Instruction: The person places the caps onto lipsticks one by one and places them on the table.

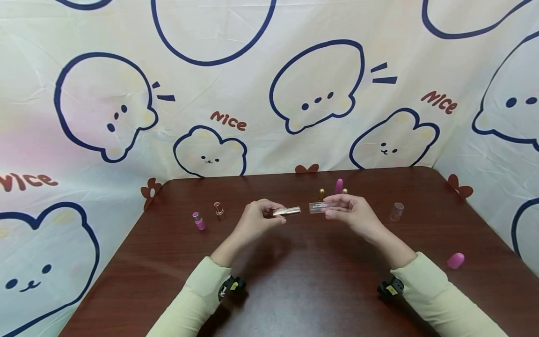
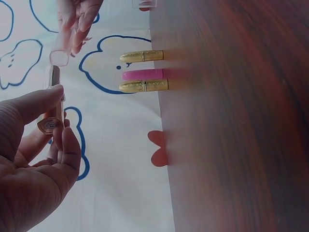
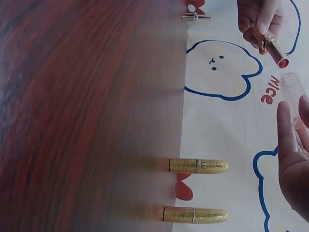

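While its clear cap (image 1: 318, 208) was held just apart, the lipstick (image 1: 290, 211) hung bare above the tabletop (image 1: 294, 299)

Because its shiny tube looked like metal or metal-coated plastic, the lipstick seemed light, stiff and probably slick under the fingertips. Its open end, with a reddish tip showing in the right wrist view, faced the mouth of the cap; that tip was likely the soft, easily smeared part. The wider base looked the safest place to take hold, and there the left hand (image 1: 258, 216) pinched it between thumb and fingers, leaving the slim tube exposed.

The right hand (image 1: 353, 213) gripped the clear cap by its far end, thumb against fingers. It looked like thin, rigid plastic, light and smooth, perhaps apt to crack if squeezed hard; a hold near the closed end kept the mouth unobstructed.

Beyond the hands, a pink tube (image 2: 142, 74) stood between two gold tubes, one (image 2: 142, 56) on either side in the left wrist view. Off to the left stood a rose-gold tube (image 1: 219, 211) and a smaller pink tube (image 1: 199, 221). To the right were a clear plastic piece (image 1: 396, 211) and, nearer the right sleeve (image 1: 438, 285), a rounded pink piece (image 1: 456, 260). A patterned cloth (image 1: 236, 89) backed the tabletop.
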`<state>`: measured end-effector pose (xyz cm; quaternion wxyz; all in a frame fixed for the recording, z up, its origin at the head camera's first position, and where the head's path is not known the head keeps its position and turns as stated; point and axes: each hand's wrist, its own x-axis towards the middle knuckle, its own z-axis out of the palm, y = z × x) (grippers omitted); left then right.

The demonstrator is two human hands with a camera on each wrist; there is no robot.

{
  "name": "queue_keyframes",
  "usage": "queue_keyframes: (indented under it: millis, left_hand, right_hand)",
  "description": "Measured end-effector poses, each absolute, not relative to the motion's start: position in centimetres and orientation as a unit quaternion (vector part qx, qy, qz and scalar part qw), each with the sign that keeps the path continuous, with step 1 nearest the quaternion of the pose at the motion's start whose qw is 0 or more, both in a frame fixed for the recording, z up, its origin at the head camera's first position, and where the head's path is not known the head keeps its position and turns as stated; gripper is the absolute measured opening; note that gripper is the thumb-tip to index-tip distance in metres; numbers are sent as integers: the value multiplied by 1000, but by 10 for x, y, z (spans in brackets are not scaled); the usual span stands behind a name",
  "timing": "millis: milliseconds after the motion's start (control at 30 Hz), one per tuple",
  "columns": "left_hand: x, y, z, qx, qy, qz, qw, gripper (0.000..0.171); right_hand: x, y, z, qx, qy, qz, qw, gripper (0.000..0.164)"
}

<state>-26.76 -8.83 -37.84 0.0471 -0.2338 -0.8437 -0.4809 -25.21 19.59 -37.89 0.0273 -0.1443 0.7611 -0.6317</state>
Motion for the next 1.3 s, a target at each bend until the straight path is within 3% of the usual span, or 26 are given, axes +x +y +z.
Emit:
queue_keyframes:
  millis: [1300]
  left_hand:
    - [-263, -69, -382, -256, -833, -488, 51, 20]
  right_hand:
    - [-250, 170, -383, -148, 744, -648, 68, 37]
